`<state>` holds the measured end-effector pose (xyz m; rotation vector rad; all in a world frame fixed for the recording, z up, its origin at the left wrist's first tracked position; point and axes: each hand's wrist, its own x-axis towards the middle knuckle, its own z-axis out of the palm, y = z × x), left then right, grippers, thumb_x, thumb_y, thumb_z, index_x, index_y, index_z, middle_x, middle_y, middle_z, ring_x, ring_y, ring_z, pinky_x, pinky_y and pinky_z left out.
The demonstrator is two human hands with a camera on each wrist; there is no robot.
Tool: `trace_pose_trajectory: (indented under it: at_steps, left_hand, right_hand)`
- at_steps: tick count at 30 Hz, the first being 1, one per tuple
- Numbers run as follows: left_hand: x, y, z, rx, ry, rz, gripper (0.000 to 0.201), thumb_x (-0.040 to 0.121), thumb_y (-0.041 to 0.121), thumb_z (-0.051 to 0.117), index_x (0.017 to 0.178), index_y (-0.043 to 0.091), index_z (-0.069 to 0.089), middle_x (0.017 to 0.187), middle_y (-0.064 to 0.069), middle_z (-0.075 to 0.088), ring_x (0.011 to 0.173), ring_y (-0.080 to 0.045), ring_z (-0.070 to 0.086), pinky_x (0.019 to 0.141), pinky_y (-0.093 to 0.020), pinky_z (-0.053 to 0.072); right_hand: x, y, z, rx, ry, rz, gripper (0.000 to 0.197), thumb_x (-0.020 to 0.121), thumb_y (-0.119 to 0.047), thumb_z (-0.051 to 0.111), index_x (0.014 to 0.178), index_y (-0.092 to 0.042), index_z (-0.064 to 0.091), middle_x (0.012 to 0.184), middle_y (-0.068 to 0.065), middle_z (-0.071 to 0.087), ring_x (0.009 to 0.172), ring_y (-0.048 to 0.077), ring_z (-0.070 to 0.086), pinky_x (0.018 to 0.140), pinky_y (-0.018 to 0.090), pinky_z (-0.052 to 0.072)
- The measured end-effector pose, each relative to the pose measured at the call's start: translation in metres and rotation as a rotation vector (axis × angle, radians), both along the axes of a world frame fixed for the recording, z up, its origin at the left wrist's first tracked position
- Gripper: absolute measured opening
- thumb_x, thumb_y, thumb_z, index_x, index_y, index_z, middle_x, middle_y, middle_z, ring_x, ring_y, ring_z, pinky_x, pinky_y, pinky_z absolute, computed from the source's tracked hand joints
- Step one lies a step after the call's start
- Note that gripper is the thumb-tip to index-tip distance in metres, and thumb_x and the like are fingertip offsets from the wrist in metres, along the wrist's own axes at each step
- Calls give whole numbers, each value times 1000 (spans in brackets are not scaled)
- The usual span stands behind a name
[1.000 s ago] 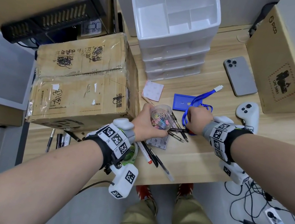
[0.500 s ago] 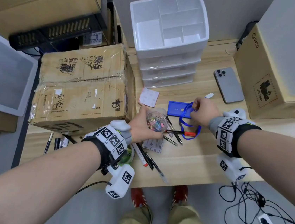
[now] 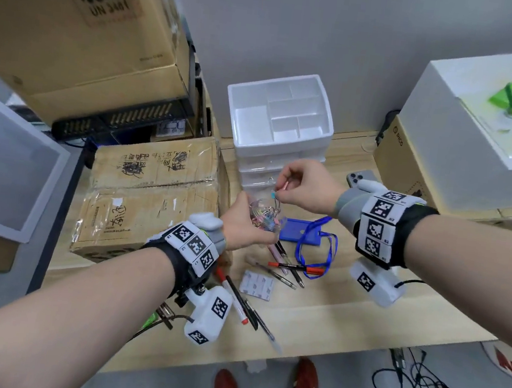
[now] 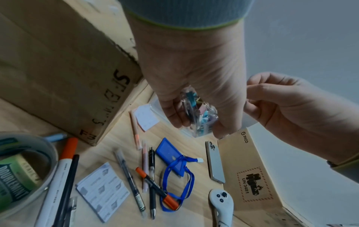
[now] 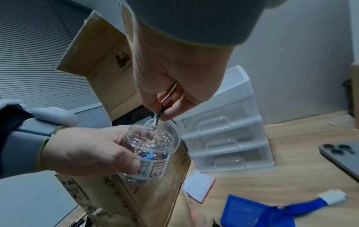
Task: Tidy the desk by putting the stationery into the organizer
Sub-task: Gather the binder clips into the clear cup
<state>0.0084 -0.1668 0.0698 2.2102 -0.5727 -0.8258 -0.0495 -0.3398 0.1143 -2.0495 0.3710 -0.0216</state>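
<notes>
My left hand point(image 3: 245, 223) grips a clear plastic jar point(image 3: 266, 217) of coloured binder clips, lifted above the desk. The jar point(image 5: 153, 147) has no lid on and tilts toward my right hand point(image 3: 284, 186). That hand pinches a teal binder clip point(image 5: 158, 117) right at the jar's mouth, with a thin pink thing tucked in its palm. The white organizer point(image 3: 280, 150) stands behind the hands at the back of the desk; its top compartments show nothing inside and its drawers point(image 5: 229, 130) are closed. Several pens point(image 3: 284, 267) and an orange-capped marker point(image 3: 296, 266) lie on the desk below.
A blue card holder with lanyard point(image 3: 299, 235), label sheets point(image 3: 257, 285) and a phone point(image 3: 361, 178) lie on the desk. A taped cardboard box point(image 3: 152, 194) stands at the left, a brown box point(image 3: 409, 179) at the right. A tape roll point(image 4: 21, 173) and a white controller point(image 4: 221, 201) sit nearer me.
Both hands rose from the desk. The left lifted the jar; the right left the blue lanyard and now pinches a clip at the jar's mouth. The head view tilted up.
</notes>
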Motion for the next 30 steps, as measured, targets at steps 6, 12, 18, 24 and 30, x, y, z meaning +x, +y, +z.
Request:
trace_pose_trajectory:
  at_steps: [6,12,18,24,30]
  left_hand:
    - [8,-1,23,-33,-42,12,70,67,16,88,115,9,38,95,7,58,74,3,55,54,-7,43]
    - [14,2,39,-32,-94,11,73,66,22,89,118,10,39,93,10,53,74,3,52,51,-4,39]
    - [18,4,43,-87,-53,10,75,68,13,89,121,8,37,97,8,55,81,2,56,61,-6,46]
    - [19,4,45,-132,-25,-20,85,62,18,92,127,14,39,108,4,60,95,-5,64,81,-22,56]
    - [20,3,47,-149,9,-51,90,58,19,92,130,14,38,111,1,61,99,-12,65,84,-30,59]
  right_hand:
    - [4,7,31,-82,-10,113,13,77,-1,74,83,-12,73,66,-11,66,54,-6,55,59,7,47]
    - [12,12,51,-40,18,211,14,80,-2,70,90,-10,75,86,7,77,83,17,74,79,28,61]
    - [16,7,51,-15,-57,53,13,85,-2,58,86,-11,67,75,6,72,66,19,71,64,29,57]
    - [21,0,39,-130,96,10,30,92,-42,61,95,-12,65,81,1,64,75,18,60,80,41,55]
    - [23,5,34,139,271,41,44,90,-44,66,109,-4,60,95,16,71,78,27,69,81,46,61]
